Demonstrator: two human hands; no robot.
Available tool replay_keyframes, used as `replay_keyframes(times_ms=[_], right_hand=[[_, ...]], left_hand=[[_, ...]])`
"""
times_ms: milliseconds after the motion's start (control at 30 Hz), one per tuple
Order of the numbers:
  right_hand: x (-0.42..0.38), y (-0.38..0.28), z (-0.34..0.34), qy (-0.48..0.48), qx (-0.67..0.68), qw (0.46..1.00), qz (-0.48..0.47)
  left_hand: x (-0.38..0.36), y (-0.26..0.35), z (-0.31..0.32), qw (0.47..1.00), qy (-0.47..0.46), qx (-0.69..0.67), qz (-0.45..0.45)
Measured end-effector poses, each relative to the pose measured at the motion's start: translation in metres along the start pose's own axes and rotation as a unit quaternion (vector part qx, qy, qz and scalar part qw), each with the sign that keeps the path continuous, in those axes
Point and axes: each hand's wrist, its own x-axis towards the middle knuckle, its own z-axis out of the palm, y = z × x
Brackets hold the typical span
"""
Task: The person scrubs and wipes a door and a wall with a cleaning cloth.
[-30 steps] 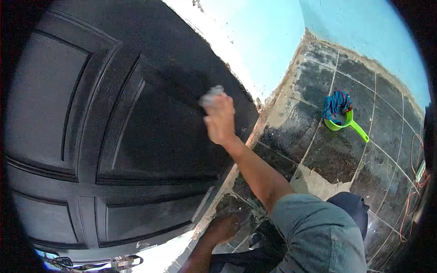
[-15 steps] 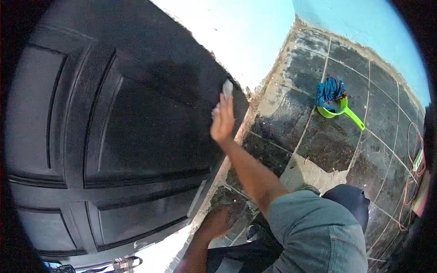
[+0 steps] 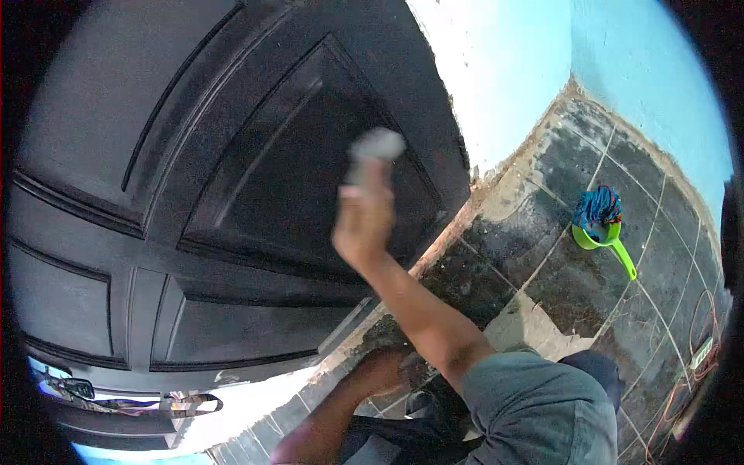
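Observation:
My right hand (image 3: 364, 225) is raised in front of the dark panelled door (image 3: 271, 194), its fingers closed on a whitish wad (image 3: 378, 145). Motion blurs the wad, so I cannot make out its material, or whether it touches the door. Low down by the foot of the door is my left hand (image 3: 391, 368), near the tiled floor (image 3: 496, 248); its fingers are in shadow and hard to make out. A green dipper (image 3: 597, 239) stands on the tiles to the right, with a blue patterned cloth (image 3: 598, 208) bunched in it.
A light blue wall (image 3: 651, 93) meets the floor behind the dipper. An orange cable (image 3: 670, 407) and a power strip (image 3: 702, 353) lie at the far right. A patterned strap (image 3: 186, 404) shows at the lower left. Bare cement (image 3: 535, 325) shows among the tiles.
My right hand has moved with the whitish wad from the door's edge onto a panel farther in. The view has shifted, so the dipper appears lower and farther right.

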Motion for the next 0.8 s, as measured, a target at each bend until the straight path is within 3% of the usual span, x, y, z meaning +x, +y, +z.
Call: replay_keyframes(times_ms=[67,100,167,233,300,367,400,433,500,533,633,667,767,800], right_hand=[[0.037,-0.086,0.017,-0.13,-0.024,0.959,-0.252],[0.036,-0.102,0.038,-0.051,0.078,0.934,-0.345],[0.037,-0.103,0.045,-0.016,-0.001,0.935,-0.353],[0.043,-0.058,0.029,-0.013,-0.121,0.922,-0.368],[0.034,0.012,-0.008,0.048,-0.148,0.927,-0.342],[0.006,0.095,-0.03,0.093,-0.152,0.952,-0.249],[-0.001,0.1,-0.033,0.094,-0.153,0.969,-0.168],[-0.005,0.1,-0.035,0.093,-0.155,0.98,-0.086],[0.01,0.049,-0.015,0.12,-0.13,0.981,-0.084],[0.019,0.018,0.0,0.134,-0.092,0.979,-0.125],[0.033,-0.076,0.031,-0.042,0.018,0.952,-0.301],[0.03,-0.088,0.044,-0.058,0.019,0.944,-0.324],[0.036,-0.063,0.016,-0.091,-0.134,0.94,-0.3],[0.027,-0.033,0.005,-0.029,-0.182,0.95,-0.253]], left_hand=[[0.001,-0.021,0.014,0.999,0.033,0.036,0.02],[0.001,-0.028,0.019,0.997,0.049,0.053,0.03],[-0.002,-0.023,0.011,0.998,0.017,0.052,0.015],[-0.006,-0.022,0.007,0.999,0.016,0.043,0.009],[-0.009,-0.022,0.01,0.998,0.05,0.024,0.013],[-0.005,-0.028,0.018,0.999,0.045,-0.012,0.018],[-0.004,-0.03,0.019,0.998,0.043,-0.03,0.021],[-0.005,-0.029,0.018,0.998,0.057,-0.019,0.034],[-0.004,-0.022,0.015,0.995,0.079,0.005,0.062],[0.003,-0.028,0.021,0.998,0.05,0.015,0.044],[0.023,-0.046,0.034,0.999,-0.019,0.04,0.016],[0.02,-0.041,0.029,0.999,-0.023,0.04,0.023],[0.009,-0.031,0.019,0.998,-0.023,0.055,0.032],[0.006,-0.031,0.018,0.998,-0.017,0.06,0.031]])
